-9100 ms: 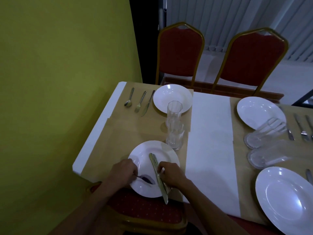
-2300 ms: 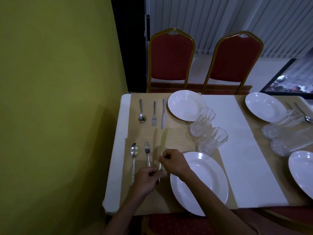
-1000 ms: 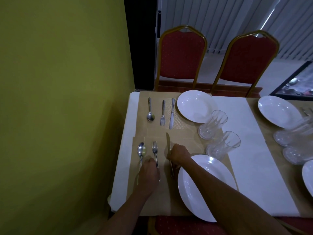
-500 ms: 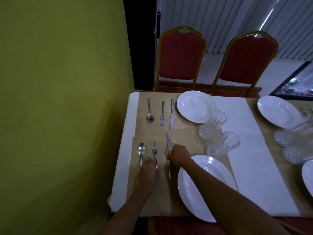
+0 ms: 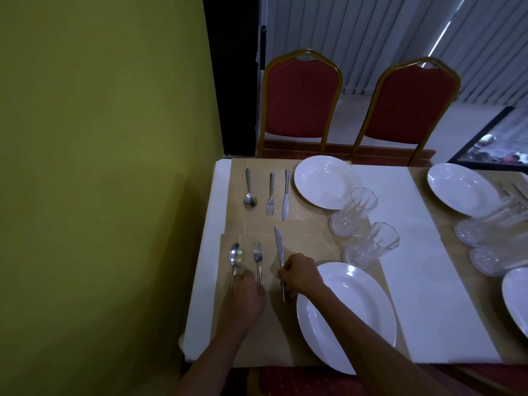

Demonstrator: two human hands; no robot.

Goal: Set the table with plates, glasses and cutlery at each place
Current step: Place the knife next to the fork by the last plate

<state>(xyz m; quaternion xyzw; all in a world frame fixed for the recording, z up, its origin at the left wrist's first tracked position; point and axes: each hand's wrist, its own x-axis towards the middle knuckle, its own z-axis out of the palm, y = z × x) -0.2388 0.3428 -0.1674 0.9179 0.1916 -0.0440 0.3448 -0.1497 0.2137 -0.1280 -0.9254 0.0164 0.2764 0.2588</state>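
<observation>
- The right hand (image 5: pixel 298 274) was seen curled over the handle of the near knife (image 5: pixel 278 247), its fingers closed on it just left of the near plate (image 5: pixel 357 310).
- The near knife was laid lengthwise on the tan placemat (image 5: pixel 308 247) with its blade pointing away from the person. The end of its handle showed below the hand.
- The left hand (image 5: pixel 245 295) was held knuckles up, with bent fingers, over the handle ends of the near spoon (image 5: pixel 235 257) and the near fork (image 5: pixel 257 258). Whether either handle was gripped could not be told.
- The near spoon, near fork and near knife were lined up side by side in that order from the left, apart from one another, all to the left of the near plate.
- The near plate, white and round, was set at the table's near edge, partly covered by the right forearm.
- Two clear glasses (image 5: pixel 353 212) (image 5: pixel 371 245) were placed upright between the near plate and the far plate (image 5: pixel 323 181), one just beyond the other.
- At the far place a far spoon (image 5: pixel 249 192), far fork (image 5: pixel 271 192) and far knife (image 5: pixel 286 195) were laid in a row left of the far plate.
- More white plates (image 5: pixel 463 190) and glasses (image 5: pixel 485 227) were seen at the right end of the table, across a white runner (image 5: pixel 423 267).
- Two red chairs (image 5: pixel 300 98) with gold frames were drawn up at the far side, and a yellow-green wall (image 5: pixel 100 167) ran along the left.
</observation>
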